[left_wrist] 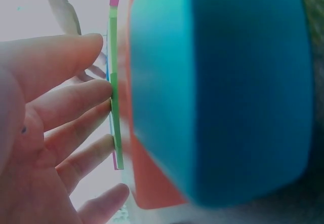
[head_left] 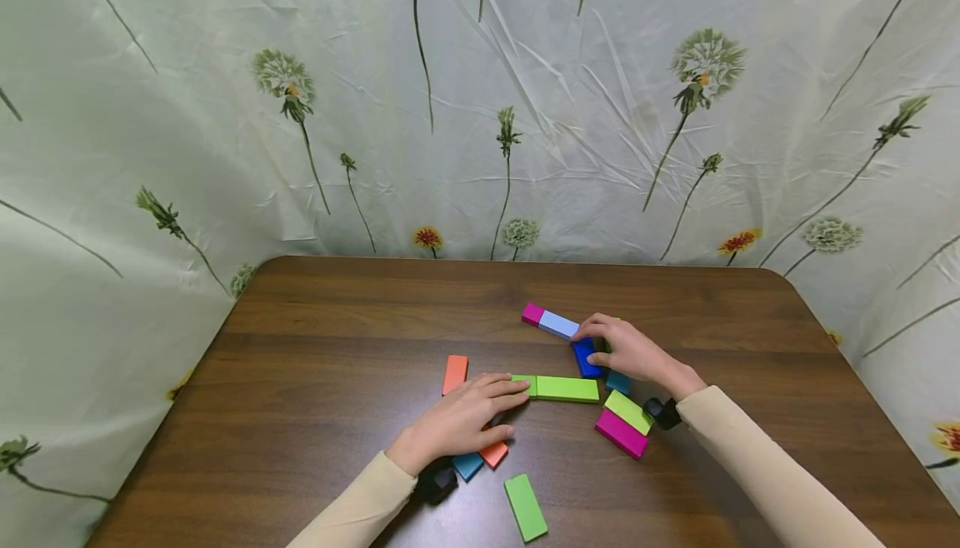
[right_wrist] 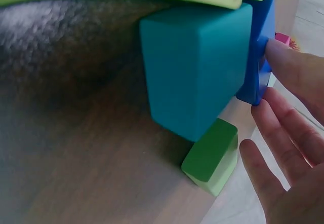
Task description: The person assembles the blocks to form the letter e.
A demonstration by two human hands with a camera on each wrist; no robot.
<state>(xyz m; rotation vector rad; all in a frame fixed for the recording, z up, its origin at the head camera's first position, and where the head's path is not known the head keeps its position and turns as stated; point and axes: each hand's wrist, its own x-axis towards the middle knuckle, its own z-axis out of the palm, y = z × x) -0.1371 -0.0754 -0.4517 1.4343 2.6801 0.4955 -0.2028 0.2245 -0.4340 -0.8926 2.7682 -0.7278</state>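
In the head view my left hand (head_left: 461,421) lies with fingers stretched out, fingertips on the left end of a row of green blocks (head_left: 567,390). The left wrist view shows those fingers (left_wrist: 81,100) spread against the green edge (left_wrist: 115,100). My right hand (head_left: 637,354) pinches a dark blue block (head_left: 584,359) between thumb and fingers. That dark blue block (right_wrist: 259,26) stands beside a teal block (right_wrist: 197,67) in the right wrist view, where my right hand (right_wrist: 291,133) partly shows. A light blue block (head_left: 558,325) touches a magenta one (head_left: 532,313).
An orange block (head_left: 454,373) lies beyond my left hand; another orange block (head_left: 494,454) and a blue one (head_left: 468,466) are below it. A separate green block (head_left: 526,508) lies near the front. Yellow-green (head_left: 628,411) and magenta blocks (head_left: 621,434) sit by my right wrist.
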